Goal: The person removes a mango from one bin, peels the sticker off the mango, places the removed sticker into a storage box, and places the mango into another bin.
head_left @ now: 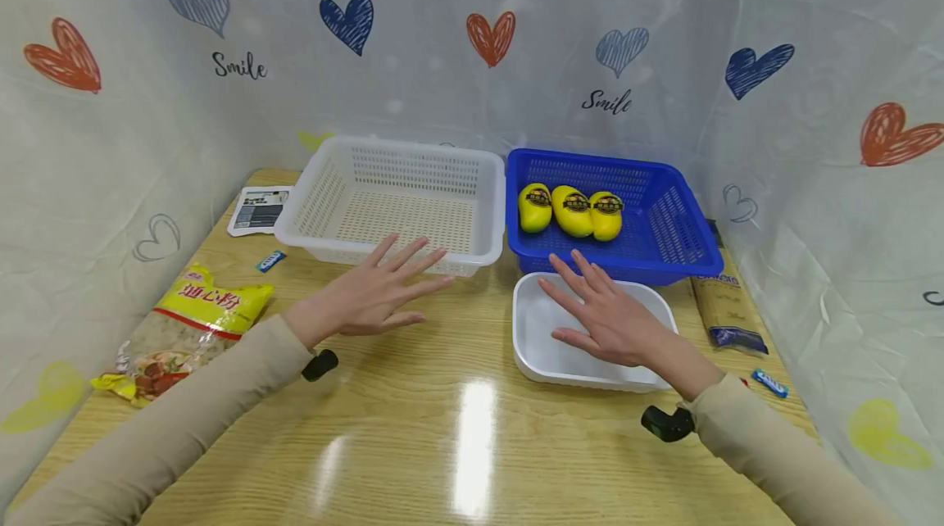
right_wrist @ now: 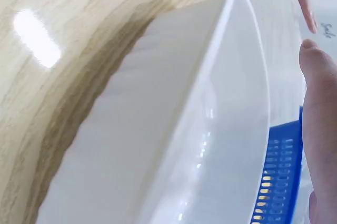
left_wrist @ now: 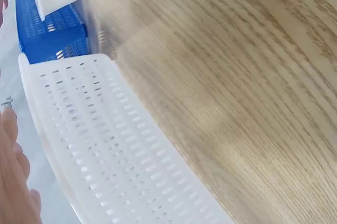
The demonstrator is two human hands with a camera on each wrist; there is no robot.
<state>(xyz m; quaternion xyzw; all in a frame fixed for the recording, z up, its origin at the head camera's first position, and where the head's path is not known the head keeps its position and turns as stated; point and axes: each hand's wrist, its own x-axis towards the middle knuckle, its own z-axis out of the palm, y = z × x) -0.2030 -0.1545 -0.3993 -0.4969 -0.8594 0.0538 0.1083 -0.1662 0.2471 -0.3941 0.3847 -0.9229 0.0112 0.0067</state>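
My left hand (head_left: 383, 288), palm down with fingers spread, hovers near the front rim of a white perforated basket (head_left: 413, 251) and holds nothing. My right hand (head_left: 608, 309) is spread too, over a smooth white tub (head_left: 538, 362), with nothing in its fingers. Behind the tub stands a blue perforated basket (head_left: 664, 223) with three yellow mangoes (head_left: 534, 210) bearing dark labels at its left side. In the left wrist view the white basket (left_wrist: 105, 139) fills the lower left. The right wrist view shows the tub's wall (right_wrist: 121, 129) close up, with my right thumb (right_wrist: 321, 92) at the right edge.
On the left lie a yellow-topped food bag (head_left: 195, 321), a small blue wrapped candy (head_left: 270, 261) and a white packet (head_left: 258, 210). To the right are a tan packet (head_left: 726, 305) and another blue wrapped candy (head_left: 770, 383). A heart-printed curtain (head_left: 428, 92) surrounds the wooden table (head_left: 398, 444).
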